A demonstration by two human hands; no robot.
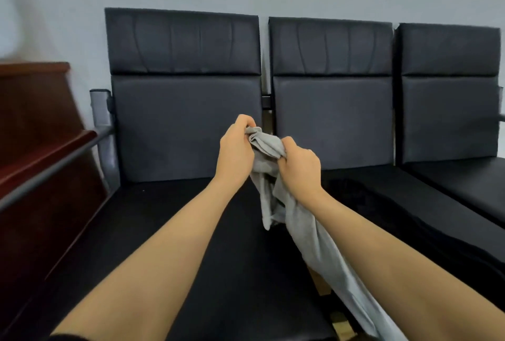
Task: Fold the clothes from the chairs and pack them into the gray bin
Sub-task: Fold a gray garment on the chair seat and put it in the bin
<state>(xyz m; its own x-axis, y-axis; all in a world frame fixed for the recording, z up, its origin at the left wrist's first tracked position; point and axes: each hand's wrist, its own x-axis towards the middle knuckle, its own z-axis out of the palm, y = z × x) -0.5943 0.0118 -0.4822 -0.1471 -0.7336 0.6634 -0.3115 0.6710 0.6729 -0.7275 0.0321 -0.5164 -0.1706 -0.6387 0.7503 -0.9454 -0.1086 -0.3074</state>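
In the head view, the left hand [235, 149] and the right hand [299, 167] are both raised at the centre of the frame, each with its fingers curled tight round the bunched top of a light gray garment [306, 234], the left pinching the upper edge at about 11 o'clock from the right. The garment hangs from the two grips and trails toward 5 o'clock, over the gap between the left chair [185, 127] and the middle chair [333, 122]. A black garment [410, 231] lies on the middle chair's seat at 4 o'clock from the hands, a third chair [451, 111] stands at 3 o'clock, and dark wooden furniture [35, 149] at 9 o'clock.
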